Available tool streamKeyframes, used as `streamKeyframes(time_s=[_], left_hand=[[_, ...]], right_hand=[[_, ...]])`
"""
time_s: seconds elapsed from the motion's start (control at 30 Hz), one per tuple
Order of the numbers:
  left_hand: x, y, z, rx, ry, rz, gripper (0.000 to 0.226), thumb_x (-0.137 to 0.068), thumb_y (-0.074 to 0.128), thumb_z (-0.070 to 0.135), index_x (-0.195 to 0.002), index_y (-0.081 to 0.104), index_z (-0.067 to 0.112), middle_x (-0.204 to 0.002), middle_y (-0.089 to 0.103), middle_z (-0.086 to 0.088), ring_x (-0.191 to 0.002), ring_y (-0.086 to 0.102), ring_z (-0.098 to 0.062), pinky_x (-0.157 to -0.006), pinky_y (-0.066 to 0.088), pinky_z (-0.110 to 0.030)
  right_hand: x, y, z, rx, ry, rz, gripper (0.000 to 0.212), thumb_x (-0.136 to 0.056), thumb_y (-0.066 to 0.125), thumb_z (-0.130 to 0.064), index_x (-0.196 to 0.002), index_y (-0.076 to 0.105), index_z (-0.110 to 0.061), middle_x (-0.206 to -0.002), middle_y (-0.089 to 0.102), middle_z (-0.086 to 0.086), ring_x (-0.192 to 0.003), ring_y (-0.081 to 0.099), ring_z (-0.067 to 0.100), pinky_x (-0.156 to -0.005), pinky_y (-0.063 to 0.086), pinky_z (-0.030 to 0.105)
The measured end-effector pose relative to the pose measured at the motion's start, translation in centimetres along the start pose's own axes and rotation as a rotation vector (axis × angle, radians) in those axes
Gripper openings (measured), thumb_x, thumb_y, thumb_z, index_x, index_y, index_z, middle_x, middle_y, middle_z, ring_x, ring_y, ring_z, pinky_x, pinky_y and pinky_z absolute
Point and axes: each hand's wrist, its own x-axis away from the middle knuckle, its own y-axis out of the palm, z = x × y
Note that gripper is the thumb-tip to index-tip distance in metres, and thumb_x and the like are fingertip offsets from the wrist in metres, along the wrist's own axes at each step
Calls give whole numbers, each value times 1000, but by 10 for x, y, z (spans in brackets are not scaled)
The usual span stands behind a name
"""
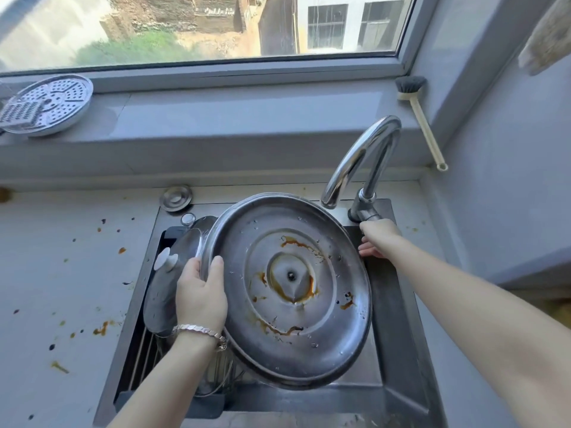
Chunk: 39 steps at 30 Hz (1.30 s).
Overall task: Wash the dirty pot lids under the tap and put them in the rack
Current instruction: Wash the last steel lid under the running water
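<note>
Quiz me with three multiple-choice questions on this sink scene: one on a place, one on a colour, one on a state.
1. Where does the dish brush lie? A in the sink; B on the window ledge; C on the left counter.
2. What colour are the stains on the big lid? A green; B blue; C orange-brown.
3. How is the big lid held? A gripped at its rim by the left hand; B hung on the tap; C flat in the rack.
Answers: 1 B, its bristle head rests at the ledge's right end. 2 C, orange-brown streaks ring its centre. 3 A, the thumb lies over the left rim.
</note>
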Motion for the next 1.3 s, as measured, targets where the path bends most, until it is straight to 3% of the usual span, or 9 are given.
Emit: streamKeyframes(time_s=[0.2, 0.43, 0.6, 0.67, 0.73, 0.83, 1.07, 1.17, 1.3], left_hand=[[-6, 9, -1, 30, -65, -35, 35, -92, 50, 20, -60, 37, 11, -56, 38, -1, -51, 34, -16, -49, 29, -27], [-6, 10, 2, 53, -89, -39, 39, -92, 50, 17, -57, 33, 14, -53, 34, 1, -48, 30, -14, -47, 26, -26], [-8, 11, -2, 67, -103, -34, 31, -92, 50, 18, -64, 40, 9, -57, 38, -1, -52, 34, -15, -48, 29, -27], [-9, 11, -3, 74, -103, -33, 31, -91, 50, 19, -64, 40, 9, -58, 39, -2, -53, 35, -16, -50, 30, -28], [-9, 12, -2, 79, -96, -30, 31, -91, 50, 20, -64, 40, 9, -60, 40, -3, -55, 37, -17, -52, 32, -29], [-6, 13, 1, 71, -97, -20, 35, -92, 50, 20, -60, 36, 11, -57, 36, -1, -52, 33, -15, -49, 29, -26], [1, 17, 2, 100, -114, -3, 32, -92, 50, 21, -62, 47, 12, -58, 46, 0, -55, 42, -15, -59, 36, -30], [5, 6, -2, 109, -95, -6, 23, -93, 49, 20, -73, 56, 9, -60, 48, 3, -60, 45, -16, -66, 39, -29], [8, 1, -7, 102, -101, 3, 38, -92, 50, 18, -55, 42, 13, -53, 38, 0, -52, 34, -16, -50, 30, -27]], right_hand=[[-6, -4, 13, 59, -2, 56, 26, -89, 45, -22, -96, 58, -1, -67, 61, 10, -51, 56, 17, -37, 36, 16], [-5, -8, 20, 62, -40, 60, 20, -86, 45, -14, -84, 59, 0, -72, 64, 9, -67, 62, 22, -48, 42, 22], [-4, -9, 21, 30, -57, 77, 18, -87, 45, -11, -72, 53, -4, -58, 50, 6, -46, 44, 18, -41, 36, 20], [0, -7, 18, 54, -48, 86, 22, -92, 43, -18, -85, 58, -2, -66, 54, 10, -54, 49, 22, -48, 41, 24], [5, -2, 18, 288, -96, 207, 40, -94, 39, -28, -120, 50, 1, -109, 58, 20, -97, 56, 34, -81, 46, 36], [34, 19, 25, 503, -495, 329, 58, -95, 39, -35, -143, 27, -4, -149, 26, 18, -139, 22, 29, -114, 19, 39], [122, 81, 58, 918, -1203, -366, 80, -83, 14, -61, -149, -1, -18, -148, -18, -9, -139, -20, 5, -116, -12, 28], [104, 73, 50, 957, -1136, -254, 87, -80, 10, -69, -149, -4, -18, -149, -19, -8, -141, -18, 7, -115, -12, 28], [101, 70, 47, 1009, -1031, -145, 88, -77, 4, -65, -148, -9, -14, -153, -22, 0, -139, -23, 9, -115, -14, 28]])
